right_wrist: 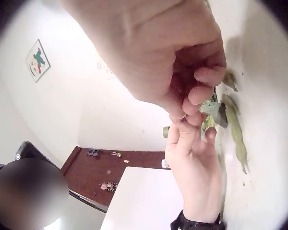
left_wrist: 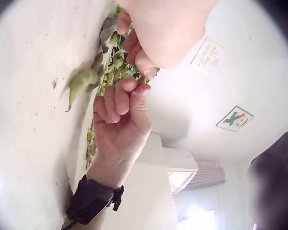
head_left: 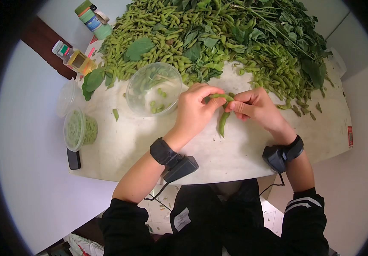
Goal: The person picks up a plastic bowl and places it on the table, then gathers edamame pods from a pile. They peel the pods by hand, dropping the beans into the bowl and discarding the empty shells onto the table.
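Both hands meet above the table, fingertips close together. The left hand (head_left: pixel 195 109) pinches a green bean pod (head_left: pixel 221 97) between thumb and fingers, and the right hand (head_left: pixel 258 109) pinches at the pod's right end. Below them another pod (head_left: pixel 222 124) lies on the table, seen also as a long pod (right_wrist: pixel 238 139) in the right wrist view. In the left wrist view the right hand (left_wrist: pixel 120 120) has its fingers curled inward, and the pinched pod is mostly hidden by fingertips. Left of the hands, a clear round bowl (head_left: pixel 133 99) holds a few shelled beans.
A large heap of pods and leaves (head_left: pixel 171 38) covers the table's far side. At the left stand a tub of beans (head_left: pixel 90 130), a lid (head_left: pixel 67 98), an oil bottle (head_left: pixel 78 60) and a green bottle (head_left: pixel 96 23). A dark phone (head_left: pixel 73 159) lies near the left edge.
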The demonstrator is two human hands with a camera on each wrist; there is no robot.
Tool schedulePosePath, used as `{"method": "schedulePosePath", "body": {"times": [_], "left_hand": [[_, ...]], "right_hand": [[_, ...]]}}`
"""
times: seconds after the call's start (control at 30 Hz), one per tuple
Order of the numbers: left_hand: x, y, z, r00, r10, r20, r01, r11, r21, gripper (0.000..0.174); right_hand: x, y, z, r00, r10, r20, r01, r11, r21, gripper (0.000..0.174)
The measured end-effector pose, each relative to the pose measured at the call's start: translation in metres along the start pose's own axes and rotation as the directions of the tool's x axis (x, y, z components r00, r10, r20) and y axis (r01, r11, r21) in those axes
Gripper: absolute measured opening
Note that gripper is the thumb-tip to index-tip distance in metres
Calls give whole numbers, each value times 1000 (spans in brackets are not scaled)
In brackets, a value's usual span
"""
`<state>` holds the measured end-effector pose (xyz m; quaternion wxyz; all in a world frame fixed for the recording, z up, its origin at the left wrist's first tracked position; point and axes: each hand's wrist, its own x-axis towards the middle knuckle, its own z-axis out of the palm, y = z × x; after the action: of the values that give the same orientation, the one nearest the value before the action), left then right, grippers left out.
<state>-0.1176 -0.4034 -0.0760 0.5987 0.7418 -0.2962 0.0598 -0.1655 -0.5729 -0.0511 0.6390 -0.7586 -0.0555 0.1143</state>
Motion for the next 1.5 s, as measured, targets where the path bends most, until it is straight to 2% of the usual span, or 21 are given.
{"method": "schedulePosePath", "body": {"times": [0.17, 0.3, 0.37, 0.4, 0.47, 0.5, 0.57, 0.7, 0.77, 0.9, 0.97, 1.0, 1.07, 1.1, 1.17, 1.3, 1.37, 1.5], "left_hand": [[1, 0, -3, 997, 51, 53, -51, 999, 2, 9], [0, -4, -3, 995, 7, 103, -4, 999, -35, 10], [-2, -8, -1, 987, -74, 145, 92, 989, -117, 11], [-3, -8, 0, 987, -72, 145, 90, 989, -117, 11], [-4, -7, 0, 959, -204, 196, 248, 939, -238, 12], [-4, -6, -1, 960, -202, 195, 247, 939, -239, 12], [-2, -2, -5, 919, -243, 311, 327, 909, -258, 18], [0, -1, -5, 895, -262, 361, 394, 844, -364, 18], [1, -3, -3, 887, -303, 349, 434, 805, -404, 17], [1, -6, -4, 872, -304, 384, 441, 828, -345, 20], [1, -5, -4, 859, -332, 389, 474, 801, -365, 24], [1, -3, -5, 859, -332, 389, 475, 801, -366, 24], [3, 2, -9, 783, -412, 466, 564, 786, -253, 26], [5, 5, -11, 783, -412, 466, 564, 785, -254, 26], [6, 10, -14, 700, -457, 549, 645, 735, -210, 31], [2, 3, -8, 725, -435, 534, 633, 727, -266, 34], [0, 4, -1, 844, -351, 406, 508, 767, -393, 38], [3, 3, -9, 823, -369, 433, 538, 752, -381, 30]], "right_hand": [[-3, -3, 5, 997, -73, -21, 73, 997, -5, 19], [-2, -3, 5, 996, -86, -8, 86, 996, -3, 19], [-2, -2, 6, 996, -92, -4, 92, 996, 8, 18], [-1, -1, 5, 996, -94, -5, 94, 996, 7, 18], [0, 2, 5, 992, -128, 6, 128, 992, -12, 18], [0, 2, 5, 992, -129, 6, 129, 992, -14, 18], [0, 2, 6, 989, -150, 0, 150, 989, -15, 18], [-1, -1, 7, 990, -143, -5, 143, 989, -30, 18], [0, -1, 7, 986, -168, -5, 167, 979, -120, 16], [0, -4, 8, 981, -189, -33, 180, 967, -178, 15], [1, -1, 7, 974, -223, -39, 200, 929, -312, 15], [1, 0, 8, 974, -222, -39, 199, 929, -312, 15], [2, 3, 9, 949, -312, -45, 273, 885, -377, 16], [2, 2, 7, 949, -312, -44, 273, 885, -377, 16], [3, 2, 4, 888, -457, 49, 401, 719, -568, 14], [4, 0, 4, 855, -517, 36, 435, 678, -593, 13], [5, 1, 3, 842, -540, -14, 431, 687, -584, 11], [6, 4, 1, 842, -537, -52, 405, 694, -595, 10]]}}
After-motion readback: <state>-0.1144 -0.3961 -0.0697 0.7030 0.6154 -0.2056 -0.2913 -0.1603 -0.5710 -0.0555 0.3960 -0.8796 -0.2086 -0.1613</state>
